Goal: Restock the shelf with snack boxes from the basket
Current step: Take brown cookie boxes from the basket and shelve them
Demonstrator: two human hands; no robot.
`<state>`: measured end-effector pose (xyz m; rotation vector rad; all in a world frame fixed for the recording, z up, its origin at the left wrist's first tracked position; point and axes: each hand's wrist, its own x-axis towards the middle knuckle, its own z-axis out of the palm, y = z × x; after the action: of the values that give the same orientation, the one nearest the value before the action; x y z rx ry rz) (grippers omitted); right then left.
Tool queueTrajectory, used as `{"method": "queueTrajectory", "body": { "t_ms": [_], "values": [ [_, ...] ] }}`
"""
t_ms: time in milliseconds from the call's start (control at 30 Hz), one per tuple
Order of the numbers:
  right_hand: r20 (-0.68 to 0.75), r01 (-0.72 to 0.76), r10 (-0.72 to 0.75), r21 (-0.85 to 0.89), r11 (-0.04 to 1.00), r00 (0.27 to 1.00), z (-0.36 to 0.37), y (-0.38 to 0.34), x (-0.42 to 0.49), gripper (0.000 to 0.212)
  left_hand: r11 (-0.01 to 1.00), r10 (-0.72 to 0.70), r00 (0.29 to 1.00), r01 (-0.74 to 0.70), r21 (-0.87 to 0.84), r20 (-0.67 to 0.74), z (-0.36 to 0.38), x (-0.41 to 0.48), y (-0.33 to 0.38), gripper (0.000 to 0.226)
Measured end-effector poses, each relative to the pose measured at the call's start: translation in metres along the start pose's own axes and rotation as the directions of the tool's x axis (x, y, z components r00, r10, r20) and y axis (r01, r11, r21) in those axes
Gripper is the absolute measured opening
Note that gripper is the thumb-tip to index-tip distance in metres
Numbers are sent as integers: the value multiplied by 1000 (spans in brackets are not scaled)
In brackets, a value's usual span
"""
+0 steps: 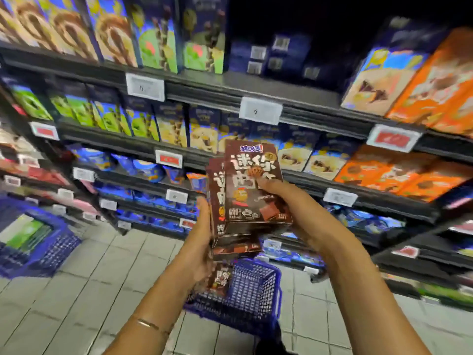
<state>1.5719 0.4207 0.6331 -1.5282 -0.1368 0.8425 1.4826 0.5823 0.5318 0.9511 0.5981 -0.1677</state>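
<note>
**A:** So both hands are full right now. The left hand (pixel 202 226) and right hand (pixel 286 201) are clamped on a bunch of brown boxes (pixel 252 185), held up in front of the shelf (pixel 302 116), with the basket (pixel 252 285) right underneath on the floor. What worries you here?

**B:** Honestly, the stack. It's not squared up: the front box sits higher and a bit tilted, and the ones behind poke out lower left. The left hand is pressing the side, the right has its thumb on the front face. If either one lets go to place a box, I'd guess the loose ones slide out and drop, maybe into the basket, maybe on the tiles.

**A:** Fair. Anything else?

**B:** The shelf looks pretty packed with blue and orange boxes, and I can't spot an obvious brown-box slot from here. Shoving them into a tight gap could knock neighbours off.

**A:** How do the boxes look?

**B:** Dark chocolate brown cardboard, big white lettering, a cookie picture and chocolate chunks near the bottom. Corners look crisp, no dents I can see. More of them are down in the basket. How many are in hand, can't tell, at least three.
</note>
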Motion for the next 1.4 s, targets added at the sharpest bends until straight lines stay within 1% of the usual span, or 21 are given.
{"method": "queueTrajectory", "body": {
  "t_ms": [100, 133, 200, 233, 300, 367, 433, 533, 567, 633, 667, 867, 1000, 1067, 1133, 1200, 1300, 1400],
  "values": [
    [-70, 92, -86, 80, 993, 994, -12, -33, -49, 25, 997, 28, 993, -37, 74, 117, 37, -20, 20, 99],
    [-84, 134, -126, 93, 987, 988, -18, -41, -63, 19, 994, 37, 987, -53, 94, 158, 51, -24, 25, 100],
    [-133, 200, -185, 116, 973, 974, -30, -56, -87, 5, 993, 37, 973, -61, 99, 227, 81, -31, 30, 93],
    [-166, 222, -198, 137, 966, 966, -37, -62, -98, 3, 994, 33, 966, -58, 90, 258, 96, -34, 32, 90],
    [-231, 258, -217, 168, 951, 949, -53, -73, -115, 13, 996, 11, 952, -38, 82, 305, 127, -40, 35, 89],
    [-270, 291, -234, 193, 937, 934, -70, -84, -129, 18, 997, 12, 949, -37, 73, 314, 155, -43, 37, 87],
    [-279, 330, -268, 205, 922, 922, -87, -94, -140, 20, 998, 32, 947, -48, 43, 321, 179, -41, 38, 84],
    [-247, 366, -318, 182, 913, 915, -112, -110, -151, 17, 996, 78, 932, -86, 9, 353, 205, -43, 43, 96],
    [-242, 375, -329, 176, 910, 913, -120, -114, -153, 20, 995, 95, 930, -103, 4, 355, 213, -45, 46, 96],
    [-219, 386, -349, 158, 909, 911, -137, -122, -158, 28, 993, 112, 926, -113, -16, 359, 229, -45, 48, 90],
    [-205, 396, -363, 147, 906, 909, -146, -126, -159, 29, 993, 119, 924, -117, -29, 363, 237, -44, 50, 89],
    [-162, 455, -434, 126, 882, 886, -188, -146, -157, 27, 993, 97, 948, -70, -99, 304, 273, -29, 48, 80],
    [-181, 470, -447, 111, 876, 876, -201, -155, -149, 53, 995, 77, 951, -53, -86, 299, 277, -22, 49, 73],
    [-168, 495, -479, 67, 867, 862, -208, -162, -149, 51, 995, 83, 944, -58, -85, 320, 276, -18, 54, 72],
    [-181, 543, -532, 14, 840, 827, -217, -174, -149, 39, 996, 79, 941, -64, -57, 329, 275, -15, 60, 79],
    [-226, 603, -595, -36, 797, 772, -226, -192, -150, 34, 998, 68, 938, -63, -24, 341, 274, -10, 66, 88],
    [-298, 670, -689, -180, 721, 661, -235, -228, -148, 37, 997, 72, 929, -73, -12, 364, 273, -7, 73, 88],
    [-401, 688, -739, -295, 663, 541, -244, -259, -135, 36, 998, 56, 922, -56, -11, 384, 270, -3, 77, 88]
  ]
}}
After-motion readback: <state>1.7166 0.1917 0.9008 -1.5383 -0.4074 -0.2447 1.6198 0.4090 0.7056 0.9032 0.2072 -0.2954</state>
